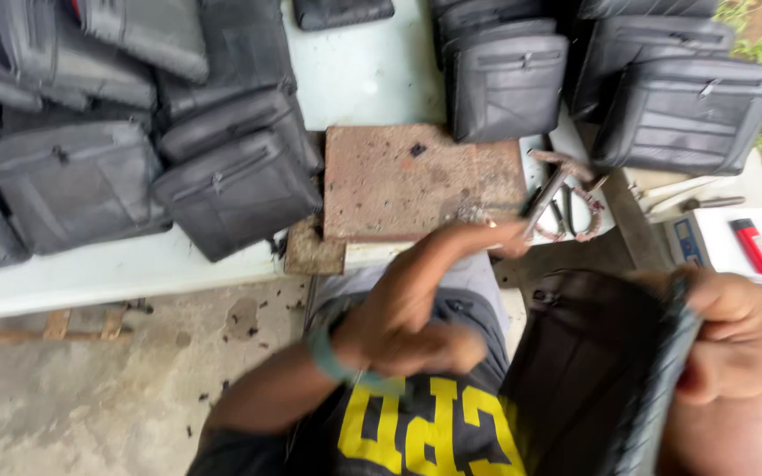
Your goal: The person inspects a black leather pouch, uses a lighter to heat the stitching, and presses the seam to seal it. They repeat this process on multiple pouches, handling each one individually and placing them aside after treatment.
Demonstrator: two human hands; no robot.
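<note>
My right hand (pixel 734 339) is shut on the rim of a dark brown leather bag (pixel 588 370) held over my lap. My left hand (pixel 421 308), with a teal band at the wrist, reaches forward; its thumb and forefinger meet at the near edge of a reddish stone slab (pixel 407 181), beside some small shiny metal bits (pixel 474 214). Blur hides whether the fingers pinch one. A rusty hammer (pixel 556 172) lies just right of the slab, a finger's length from my left fingertips.
Several grey-black zipped bags are piled on the pale table (pixel 363 70) at the left (pixel 77 181) and back right (pixel 685 115). Pliers (pixel 582 211) lie by the hammer. A white box (pixel 734 238) with a red item sits at right. Concrete floor lower left, grass far right.
</note>
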